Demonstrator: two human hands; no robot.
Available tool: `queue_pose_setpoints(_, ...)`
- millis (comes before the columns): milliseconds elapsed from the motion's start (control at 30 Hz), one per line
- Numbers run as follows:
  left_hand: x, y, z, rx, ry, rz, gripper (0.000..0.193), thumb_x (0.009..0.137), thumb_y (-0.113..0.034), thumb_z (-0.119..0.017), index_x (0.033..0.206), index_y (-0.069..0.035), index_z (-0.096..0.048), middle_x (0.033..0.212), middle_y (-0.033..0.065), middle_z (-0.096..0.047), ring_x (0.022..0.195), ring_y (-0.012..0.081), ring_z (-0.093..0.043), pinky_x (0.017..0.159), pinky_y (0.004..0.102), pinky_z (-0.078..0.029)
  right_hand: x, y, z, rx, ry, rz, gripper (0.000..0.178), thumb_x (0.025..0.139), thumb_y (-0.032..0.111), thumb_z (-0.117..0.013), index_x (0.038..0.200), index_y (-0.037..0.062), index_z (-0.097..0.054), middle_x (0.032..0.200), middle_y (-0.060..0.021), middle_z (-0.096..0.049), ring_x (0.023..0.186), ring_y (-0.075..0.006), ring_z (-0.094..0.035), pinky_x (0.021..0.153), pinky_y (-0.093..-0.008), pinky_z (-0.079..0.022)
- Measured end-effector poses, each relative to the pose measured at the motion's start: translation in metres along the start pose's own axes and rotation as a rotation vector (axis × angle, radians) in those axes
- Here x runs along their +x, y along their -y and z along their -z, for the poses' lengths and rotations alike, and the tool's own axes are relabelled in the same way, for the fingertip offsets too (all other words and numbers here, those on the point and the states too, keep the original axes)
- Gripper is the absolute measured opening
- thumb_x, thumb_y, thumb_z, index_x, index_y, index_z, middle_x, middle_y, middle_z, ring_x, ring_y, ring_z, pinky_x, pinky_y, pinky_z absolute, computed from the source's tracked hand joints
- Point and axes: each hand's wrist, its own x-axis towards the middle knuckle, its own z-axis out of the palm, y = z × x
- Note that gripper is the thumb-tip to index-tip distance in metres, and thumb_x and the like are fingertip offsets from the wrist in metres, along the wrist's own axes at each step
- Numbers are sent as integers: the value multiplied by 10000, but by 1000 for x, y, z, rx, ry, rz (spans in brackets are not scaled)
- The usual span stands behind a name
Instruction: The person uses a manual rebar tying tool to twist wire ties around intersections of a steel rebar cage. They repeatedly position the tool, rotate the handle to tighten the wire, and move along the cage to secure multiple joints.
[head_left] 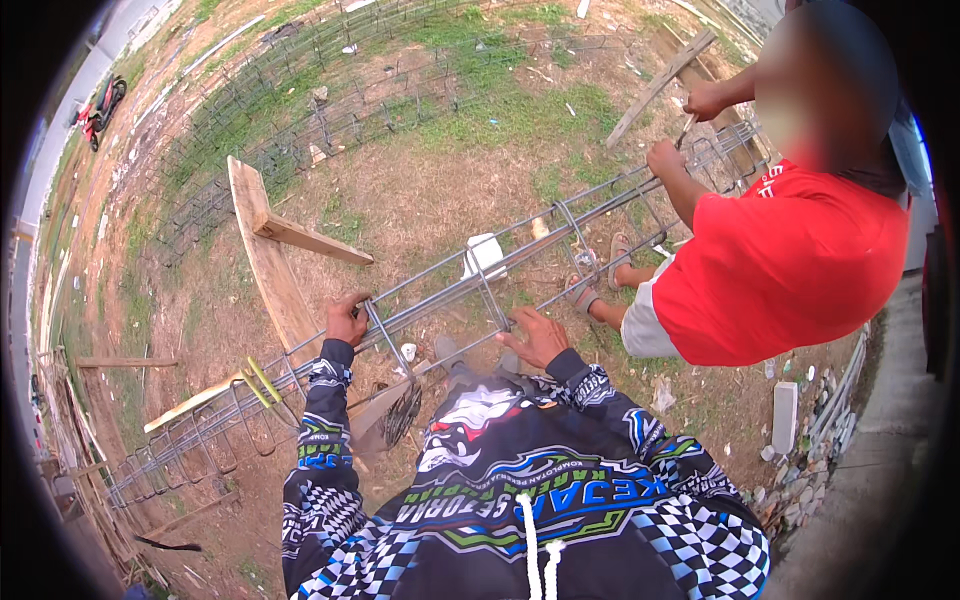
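Observation:
A long rebar cage (432, 318), made of steel bars with square stirrups, runs from lower left to upper right in front of me. My left hand (346, 320) is closed on a stirrup (384, 332) at the cage's far side. On the near side, my right hand (537, 338) has its fingers bent round the corner of another stirrup (492, 300), where it meets a bar. Yellow-handled pliers or cutters (262, 384) rest across the cage to the left. A dark coil of tie wire (403, 412) hangs near the cage below my left hand.
At the right, a co-worker in a red shirt (790, 265) works on the cage's far end with a small hand tool. Wooden supports (268, 255) stand at the left and upper right. More rebar cages (330, 125) lie on the grass beyond. A white container (485, 257) sits behind the bars.

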Motion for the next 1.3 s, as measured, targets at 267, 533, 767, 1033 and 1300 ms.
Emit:
queue_pose_setpoints(267,12,15,2,-46,15,26,304,737,-117,-712,1040,-101,-739,689,166,-648,621,281,-636,605,372,-512,25,20,8,-11,-162,-17,281,944,261,-515,1117,70,-625,970,-203,-619,905,-430,-614,783,-489,-499)
queue_pose_setpoints(533,16,16,19,-158,120,33,341,695,-144,-739,1028,-70,-744,618,132,-648,527,185,-606,558,323,-500,104,90,2,417,332,8,257,968,183,-511,1167,83,-639,759,-91,-657,609,-197,-622,593,-357,-507)
queue_pose_setpoints(767,39,29,33,-377,438,77,573,712,-107,-751,1266,-68,-613,1105,147,-700,910,223,-690,819,347,-549,143,151,9,-52,457,255,167,899,180,-559,1006,109,-666,716,-99,-661,727,-298,-663,689,-418,-501)
queue_pose_setpoints(1033,48,50,39,-690,579,313,572,883,-255,-400,1444,-149,-433,1259,110,-642,1085,242,-637,981,415,-471,172,193,-31,-207,377,432,146,832,165,-577,907,125,-696,765,-141,-678,789,-346,-660,719,-458,-503)
queue_pose_setpoints(1300,50,72,32,-303,478,494,465,945,-420,-511,951,-9,-729,817,125,-716,695,200,-680,643,335,-535,175,184,-65,-227,517,455,170,782,120,-599,917,150,-697,772,-155,-674,819,-351,-661,720,-485,-496)
